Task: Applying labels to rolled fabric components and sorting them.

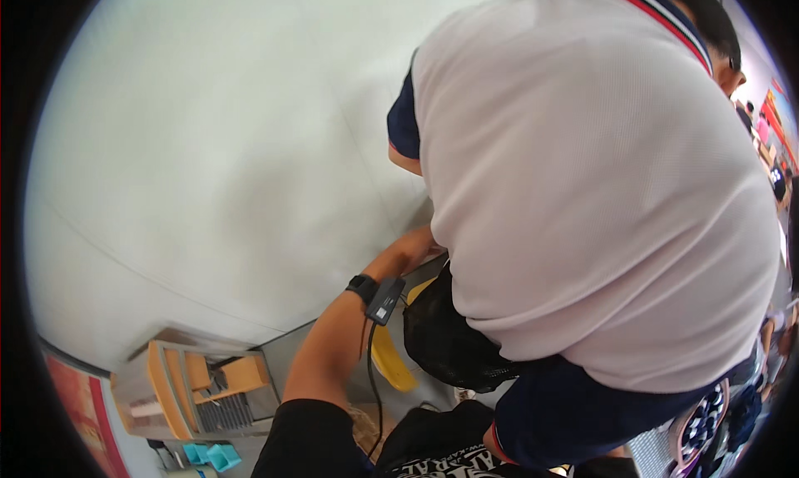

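Note:
My left forearm rises from the lower edge toward the white wall panel (233, 162). My left hand (419, 243) is beside the panel's lower edge, partly covered by the back of a person bending in front of me. Its fingers are hidden, so what it touches cannot be made out. On the wrist sits a black strap (362, 287) with a small black box (385, 301) and a cable (371, 386). Black mesh material (454, 341) hangs close by, next to a curved yellow piece (389, 361). My right hand is out of sight.
The bending person's light shirt (591, 178) fills the right half. At lower left stands a wood-coloured cabinet (162, 386), with teal containers (223, 457) beneath it. Other people (761, 127) appear at the far right rim.

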`<state>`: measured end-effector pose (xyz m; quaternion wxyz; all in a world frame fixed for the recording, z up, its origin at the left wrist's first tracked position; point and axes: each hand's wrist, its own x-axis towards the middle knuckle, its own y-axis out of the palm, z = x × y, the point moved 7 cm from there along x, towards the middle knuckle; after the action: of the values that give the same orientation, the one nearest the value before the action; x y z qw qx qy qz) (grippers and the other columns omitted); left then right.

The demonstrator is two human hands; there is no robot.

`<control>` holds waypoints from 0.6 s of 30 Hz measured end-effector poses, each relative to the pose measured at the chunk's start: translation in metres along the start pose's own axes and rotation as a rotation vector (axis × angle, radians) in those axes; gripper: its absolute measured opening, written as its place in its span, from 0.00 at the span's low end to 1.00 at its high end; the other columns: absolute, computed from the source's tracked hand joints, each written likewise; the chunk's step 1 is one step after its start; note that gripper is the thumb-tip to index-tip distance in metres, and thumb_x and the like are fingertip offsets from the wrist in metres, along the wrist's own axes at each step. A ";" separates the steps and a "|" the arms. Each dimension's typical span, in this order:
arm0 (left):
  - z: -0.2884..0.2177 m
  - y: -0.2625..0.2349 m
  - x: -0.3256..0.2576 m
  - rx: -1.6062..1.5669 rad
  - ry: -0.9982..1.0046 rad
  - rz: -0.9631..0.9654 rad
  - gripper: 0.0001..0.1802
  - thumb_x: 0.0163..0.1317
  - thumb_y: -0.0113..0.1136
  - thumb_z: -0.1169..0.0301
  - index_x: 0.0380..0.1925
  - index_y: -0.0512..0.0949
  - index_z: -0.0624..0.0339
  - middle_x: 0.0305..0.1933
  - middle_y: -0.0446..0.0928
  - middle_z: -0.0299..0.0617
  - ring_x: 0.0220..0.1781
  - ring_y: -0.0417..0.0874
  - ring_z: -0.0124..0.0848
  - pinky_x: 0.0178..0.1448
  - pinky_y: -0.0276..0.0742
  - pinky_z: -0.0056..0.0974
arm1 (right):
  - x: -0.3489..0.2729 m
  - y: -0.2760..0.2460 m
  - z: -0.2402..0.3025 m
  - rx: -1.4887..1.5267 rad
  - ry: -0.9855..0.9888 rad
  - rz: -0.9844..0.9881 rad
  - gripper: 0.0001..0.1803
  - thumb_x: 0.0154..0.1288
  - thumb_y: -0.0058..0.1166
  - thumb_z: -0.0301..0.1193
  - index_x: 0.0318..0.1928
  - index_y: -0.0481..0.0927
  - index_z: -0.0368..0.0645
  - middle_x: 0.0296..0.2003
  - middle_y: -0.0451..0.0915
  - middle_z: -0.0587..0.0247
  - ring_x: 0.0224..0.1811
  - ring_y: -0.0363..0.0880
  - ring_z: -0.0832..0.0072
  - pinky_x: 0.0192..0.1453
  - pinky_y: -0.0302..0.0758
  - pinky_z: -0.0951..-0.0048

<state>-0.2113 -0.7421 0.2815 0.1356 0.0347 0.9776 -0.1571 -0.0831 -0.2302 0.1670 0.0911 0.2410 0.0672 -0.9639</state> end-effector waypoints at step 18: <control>0.061 0.062 -0.016 -0.445 -0.104 0.566 0.27 0.72 0.55 0.64 0.68 0.69 0.60 0.66 0.75 0.41 0.65 0.76 0.31 0.70 0.69 0.41 | -0.118 0.157 -0.034 0.205 -0.152 -0.664 0.25 0.71 0.51 0.39 0.64 0.72 0.39 0.60 0.77 0.55 0.65 0.72 0.61 0.70 0.69 0.58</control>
<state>-0.1741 -0.7031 0.2120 0.2274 0.2657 0.9313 0.1019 0.0672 -0.3607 0.1798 -0.2472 0.1414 0.0378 -0.9579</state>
